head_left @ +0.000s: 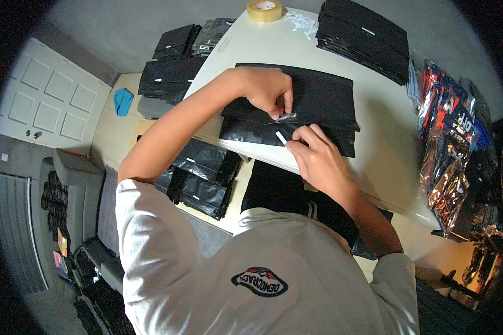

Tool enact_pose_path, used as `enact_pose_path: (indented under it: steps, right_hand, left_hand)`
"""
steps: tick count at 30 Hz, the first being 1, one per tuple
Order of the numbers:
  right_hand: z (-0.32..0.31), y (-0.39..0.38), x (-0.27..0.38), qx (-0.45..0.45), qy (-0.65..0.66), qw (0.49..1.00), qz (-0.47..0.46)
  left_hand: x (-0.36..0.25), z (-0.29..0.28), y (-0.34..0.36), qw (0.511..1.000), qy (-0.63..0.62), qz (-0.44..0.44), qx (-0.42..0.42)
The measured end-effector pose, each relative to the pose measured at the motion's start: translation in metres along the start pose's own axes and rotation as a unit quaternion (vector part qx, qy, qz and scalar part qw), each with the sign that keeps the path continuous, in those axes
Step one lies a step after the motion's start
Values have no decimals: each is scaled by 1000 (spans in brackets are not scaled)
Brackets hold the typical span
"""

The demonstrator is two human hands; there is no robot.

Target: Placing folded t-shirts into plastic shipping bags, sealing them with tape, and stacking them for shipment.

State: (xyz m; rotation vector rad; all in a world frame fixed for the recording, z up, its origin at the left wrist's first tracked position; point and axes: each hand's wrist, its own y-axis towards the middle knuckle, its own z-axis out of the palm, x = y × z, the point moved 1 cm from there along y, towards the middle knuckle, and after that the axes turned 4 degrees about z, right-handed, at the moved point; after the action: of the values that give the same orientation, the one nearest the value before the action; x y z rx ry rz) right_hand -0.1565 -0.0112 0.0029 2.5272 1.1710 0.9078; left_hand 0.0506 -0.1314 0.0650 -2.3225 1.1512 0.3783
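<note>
Atm R hand (321, 158) holds wht strip (280, 136) nr blk bag (321, 92)

Left hand (269, 92) bent over flat black bag (321, 92), fingers down on its surface at a small glossy patch. Right hand (319, 153) pinches narrow white strip (280, 138). White tabletop (383, 128) beneath. Far side: yellowish tape roll (264, 11), scattered white strips (302, 25), stack of black bags (363, 42). Shiny wrapped bundles (444, 134) along right edge.

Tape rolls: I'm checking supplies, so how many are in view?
1. The yellowish tape roll lies at the far end of the white table, left of the small white pieces. Others may be hidden from this view.
</note>
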Motion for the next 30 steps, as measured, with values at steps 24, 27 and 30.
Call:
enact_pose_path:
  steps: [24,27,30]
  right_hand:
    - [1,-15,-5,33,-117,993,13]
    - [2,-11,0,68,-112,990,43]
    - [3,-10,3,77,-129,988,43]
  left_hand:
    - [19,9,19,989,-103,-12,106]
    - [23,11,20,986,-122,-7,115]
    - [22,9,20,985,-125,-6,117]
